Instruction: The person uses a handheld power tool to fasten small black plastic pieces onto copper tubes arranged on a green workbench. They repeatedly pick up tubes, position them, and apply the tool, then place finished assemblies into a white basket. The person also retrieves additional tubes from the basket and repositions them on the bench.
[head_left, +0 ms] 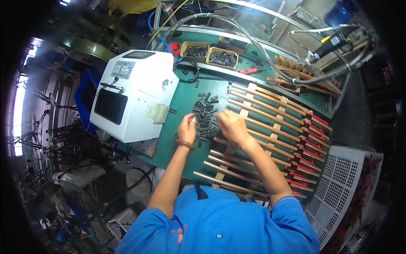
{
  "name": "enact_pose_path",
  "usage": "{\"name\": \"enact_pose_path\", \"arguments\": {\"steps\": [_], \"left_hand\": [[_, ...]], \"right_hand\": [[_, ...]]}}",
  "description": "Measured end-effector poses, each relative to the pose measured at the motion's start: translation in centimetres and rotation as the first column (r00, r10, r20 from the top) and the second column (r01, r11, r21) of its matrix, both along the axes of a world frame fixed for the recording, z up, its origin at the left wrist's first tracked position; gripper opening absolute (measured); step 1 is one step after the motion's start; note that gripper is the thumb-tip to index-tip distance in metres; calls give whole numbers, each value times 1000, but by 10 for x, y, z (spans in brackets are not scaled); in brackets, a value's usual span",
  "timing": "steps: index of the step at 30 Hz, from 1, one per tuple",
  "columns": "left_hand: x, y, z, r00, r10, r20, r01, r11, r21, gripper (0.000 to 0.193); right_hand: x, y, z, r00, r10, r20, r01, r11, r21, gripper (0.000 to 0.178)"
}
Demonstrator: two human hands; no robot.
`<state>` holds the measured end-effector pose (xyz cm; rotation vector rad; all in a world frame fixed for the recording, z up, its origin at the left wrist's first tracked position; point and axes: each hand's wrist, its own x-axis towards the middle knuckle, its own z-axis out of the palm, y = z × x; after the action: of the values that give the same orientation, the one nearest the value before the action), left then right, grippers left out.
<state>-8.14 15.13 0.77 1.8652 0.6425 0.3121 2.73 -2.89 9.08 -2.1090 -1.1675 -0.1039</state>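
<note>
A loose pile of small black rectangular plastic pieces (204, 111) lies on the green tabletop between my hands. At its left edge is my left hand (187, 128), its fingers curled together; what the fingertips hold, if anything, is too small to make out. My right hand (232, 126) is closed in a pinch at the pile's right side, and the back of the hand hides what may be in it. Beneath and beside my right forearm, a row of copper-coloured rods (270, 119) rests on notched wooden strips (275, 125). Red-and-black pieces (306, 146) sit near the rods' right ends.
A white boxy machine (137, 95) with a dark window stands at the left. Behind the pile are cardboard boxes of black parts (223, 58), a red cup (175, 48) and red-handled pliers (247, 71). A white perforated crate (336, 182) stands at the right. Cables (237, 26) arch over the back.
</note>
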Motion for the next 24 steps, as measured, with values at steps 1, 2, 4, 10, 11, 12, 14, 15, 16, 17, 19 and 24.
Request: {"name": "enact_pose_path", "arguments": {"steps": [1,2,4,10,11,12,14,15,16,17,19,24], "left_hand": [[17,-1,10,997,-76,-32,82,874,478,39],[31,-8,19,990,-98,-101,140,766,627,44],[48,-15,26,961,-92,-260,261,609,749,53],[51,7,-39,919,-233,-319,375,259,890,22],[51,14,-44,915,-273,-297,361,227,904,18],[50,26,-55,909,-259,-327,379,184,907,13],[55,23,-40,946,-270,-178,282,417,864,8],[54,27,-33,971,-238,-36,165,547,821,8],[54,42,-30,978,-209,19,147,751,644,10],[50,54,-29,985,-161,66,119,900,419,12],[39,33,23,985,-146,87,160,626,-764,17],[-29,-50,97,916,-186,355,351,-56,-935,16]], "right_hand": [[-9,1,-2,1000,-16,11,17,999,-50,19],[-18,-1,-4,1000,-14,4,14,1000,-10,18],[-37,-8,9,999,-5,-42,6,999,33,17],[-101,-65,14,983,-126,-130,134,990,55,15],[-111,-78,15,977,-154,-147,164,985,60,15],[-122,-91,19,970,-176,-170,181,983,18,16],[-140,-118,17,955,-254,-152,253,967,-21,16],[-150,-127,23,944,-283,-167,284,959,-17,16],[-158,-132,30,929,-309,-204,314,949,-9,14],[-171,-140,31,902,-341,-264,322,940,-116,14],[-185,-147,32,808,-386,-444,433,901,5,15],[-166,-107,68,430,-125,-894,690,684,237,21]]}}
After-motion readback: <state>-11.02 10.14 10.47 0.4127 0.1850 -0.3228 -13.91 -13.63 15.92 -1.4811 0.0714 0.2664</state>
